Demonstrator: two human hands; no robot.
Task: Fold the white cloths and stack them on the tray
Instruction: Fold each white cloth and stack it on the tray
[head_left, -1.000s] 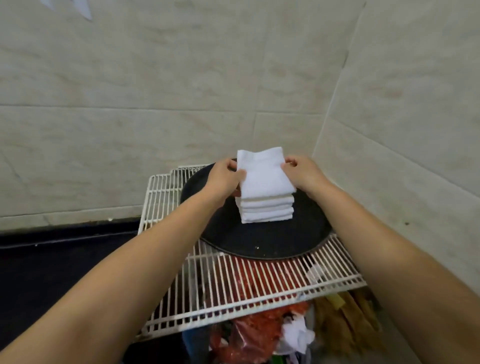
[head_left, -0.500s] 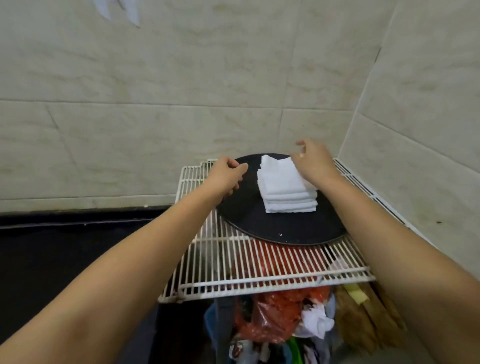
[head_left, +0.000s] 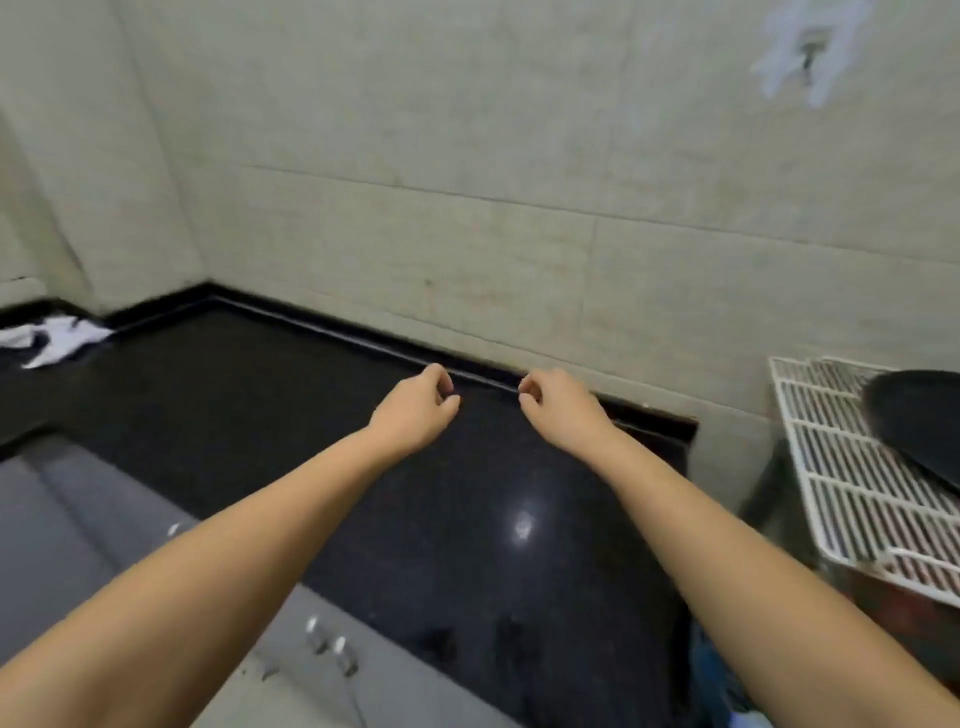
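Observation:
My left hand (head_left: 415, 410) and my right hand (head_left: 558, 408) hover side by side over the black countertop (head_left: 291, 405), fingers loosely curled, holding nothing. A crumpled white cloth (head_left: 57, 338) lies at the counter's far left corner, well away from both hands. The round black tray (head_left: 919, 421) sits on a white wire rack (head_left: 852, 493) at the right edge of the view; only its left part shows, and the stack of folded cloths on it is out of view.
Tiled walls stand behind and to the left of the counter. Grey cabinet fronts (head_left: 62, 530) run below the counter's near edge. A gap separates the counter's right end from the wire rack.
Both hands have left the folded stack on the tray. The view has swung left, and both hands now hang above the black counter.

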